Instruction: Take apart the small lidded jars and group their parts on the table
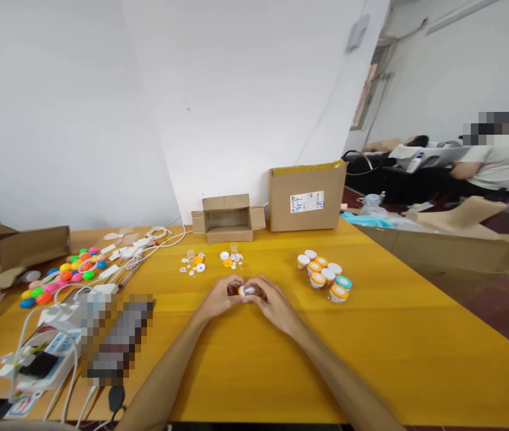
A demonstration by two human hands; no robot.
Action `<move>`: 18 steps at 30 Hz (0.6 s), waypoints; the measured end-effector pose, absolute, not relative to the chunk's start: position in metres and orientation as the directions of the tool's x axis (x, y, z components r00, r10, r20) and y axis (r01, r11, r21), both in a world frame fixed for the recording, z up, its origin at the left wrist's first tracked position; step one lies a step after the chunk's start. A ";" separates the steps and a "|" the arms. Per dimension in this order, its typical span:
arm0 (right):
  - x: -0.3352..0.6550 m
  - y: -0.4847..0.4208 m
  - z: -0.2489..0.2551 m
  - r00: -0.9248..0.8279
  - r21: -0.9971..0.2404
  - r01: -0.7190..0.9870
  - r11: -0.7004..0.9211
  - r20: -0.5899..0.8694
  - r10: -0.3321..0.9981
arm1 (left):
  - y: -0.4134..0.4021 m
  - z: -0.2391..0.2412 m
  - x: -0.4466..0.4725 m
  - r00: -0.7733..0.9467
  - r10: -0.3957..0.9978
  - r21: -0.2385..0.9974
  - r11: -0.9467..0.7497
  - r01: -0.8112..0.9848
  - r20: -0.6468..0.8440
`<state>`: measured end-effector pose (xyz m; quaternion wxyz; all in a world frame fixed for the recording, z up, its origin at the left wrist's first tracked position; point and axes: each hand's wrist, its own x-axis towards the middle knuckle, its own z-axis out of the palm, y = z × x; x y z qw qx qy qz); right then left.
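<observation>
Between my two hands, above the middle of the table, is a small clear jar [249,291] with an orange-and-white lid at its left end, lying on its side. The fingers of my left hand [221,298] are closed around the lid end. My right hand [276,302] grips the clear end, and its fingers hide part of the jar. Just beyond my hands lie two loose groups of parts: orange rings [227,263], white rings [200,268], small white pieces with dark marks [236,257] and clear cups [234,246].
Several lidded jars [317,279] stand together to the right. Behind are an open small carton [229,224] and a closed cardboard box [307,200]. At left are colourful plastic balls [66,275], a power strip [57,353], cables and a blurred-out device [122,338]. A person [500,158] sits far right.
</observation>
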<state>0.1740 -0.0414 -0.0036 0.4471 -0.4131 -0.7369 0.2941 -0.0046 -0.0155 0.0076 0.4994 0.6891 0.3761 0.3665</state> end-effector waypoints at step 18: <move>0.175 -0.042 -0.003 -0.257 -0.796 0.337 0.502 0.435 0.863 | -0.015 0.004 -0.007 0.453 0.882 0.957 -0.229 0.178 0.127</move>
